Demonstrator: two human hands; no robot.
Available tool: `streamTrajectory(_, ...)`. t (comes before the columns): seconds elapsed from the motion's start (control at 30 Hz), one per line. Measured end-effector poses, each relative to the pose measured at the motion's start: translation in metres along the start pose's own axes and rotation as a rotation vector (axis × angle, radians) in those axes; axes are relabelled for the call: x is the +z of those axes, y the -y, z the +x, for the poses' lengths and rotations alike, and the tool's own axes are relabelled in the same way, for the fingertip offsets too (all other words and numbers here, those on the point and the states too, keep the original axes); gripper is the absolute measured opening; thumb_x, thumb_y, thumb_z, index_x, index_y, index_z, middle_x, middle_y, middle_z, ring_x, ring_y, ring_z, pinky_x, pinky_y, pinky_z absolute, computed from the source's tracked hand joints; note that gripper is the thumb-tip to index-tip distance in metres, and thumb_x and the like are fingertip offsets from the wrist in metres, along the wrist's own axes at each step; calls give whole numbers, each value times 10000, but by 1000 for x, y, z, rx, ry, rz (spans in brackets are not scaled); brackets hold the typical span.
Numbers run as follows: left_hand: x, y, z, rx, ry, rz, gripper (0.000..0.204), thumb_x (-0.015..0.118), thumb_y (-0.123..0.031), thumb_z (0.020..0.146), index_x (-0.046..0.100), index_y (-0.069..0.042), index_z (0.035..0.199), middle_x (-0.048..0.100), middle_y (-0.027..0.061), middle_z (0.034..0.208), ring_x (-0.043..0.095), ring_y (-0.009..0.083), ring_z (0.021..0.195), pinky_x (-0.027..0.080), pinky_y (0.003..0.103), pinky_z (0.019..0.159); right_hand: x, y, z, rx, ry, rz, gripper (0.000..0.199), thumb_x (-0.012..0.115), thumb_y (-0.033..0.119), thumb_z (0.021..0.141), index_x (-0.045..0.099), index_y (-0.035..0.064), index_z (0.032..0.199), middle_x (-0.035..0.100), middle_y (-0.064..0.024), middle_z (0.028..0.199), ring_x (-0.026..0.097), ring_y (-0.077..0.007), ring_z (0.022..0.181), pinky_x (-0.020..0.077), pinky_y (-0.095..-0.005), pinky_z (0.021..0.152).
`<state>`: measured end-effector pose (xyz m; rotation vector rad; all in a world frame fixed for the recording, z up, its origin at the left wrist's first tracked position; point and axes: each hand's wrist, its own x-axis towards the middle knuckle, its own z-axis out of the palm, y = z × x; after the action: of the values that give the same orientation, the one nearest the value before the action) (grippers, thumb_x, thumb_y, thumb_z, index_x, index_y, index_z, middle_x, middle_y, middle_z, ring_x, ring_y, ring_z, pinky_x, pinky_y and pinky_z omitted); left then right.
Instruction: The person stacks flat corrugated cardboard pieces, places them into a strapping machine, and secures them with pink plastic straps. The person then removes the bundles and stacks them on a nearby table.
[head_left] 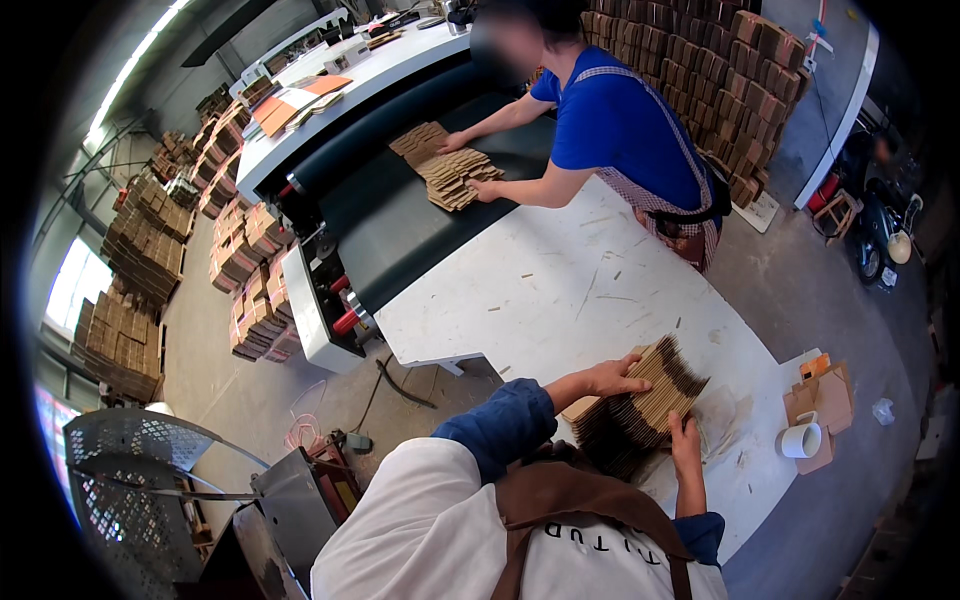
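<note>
A thick stack of flat brown cardboard pieces (640, 410) stands on edge on the white table (560, 290), right in front of me. Its layers are pressed closely together, and the far right side is jagged. My left hand (612, 379) grips the stack's far left side, thumb over the top edges. On the near right side, my right hand (686, 440) holds the same stack, fingers against its edge. The underside of the stack and some of my fingertips are hidden.
Across the table a co-worker in blue (620, 120) handles cardboard pieces (455, 175) on a dark conveyor belt (370, 230). A white mug (800, 440) stands by cardboard scraps (832, 400) at the right edge. Bundled cardboard stacks (680, 70) rise behind.
</note>
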<state>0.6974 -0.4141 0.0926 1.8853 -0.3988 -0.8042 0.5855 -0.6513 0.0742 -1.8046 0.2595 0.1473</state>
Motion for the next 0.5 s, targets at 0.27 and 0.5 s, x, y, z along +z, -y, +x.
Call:
streamTrajectory(0.27,-1,-2,-1,-4,-10,40,1010,590,-665,791,218,-8,1460,481,270,1331,443,363,1273,335,378,1061,-4,-32,12,51,16,-25,726,555,516,905,372,-21,1357,571,-135,1172,602,-221,961,521,-333,685)
streamTrajectory(0.5,0,-2,0,-6,-15,53,992,592,-649,796,220,-12,1458,500,265,1312,461,362,1256,349,377,1049,-4,-29,10,59,-7,-16,710,554,524,900,387,-8,1339,578,-130,1147,617,-213,915,529,-324,622)
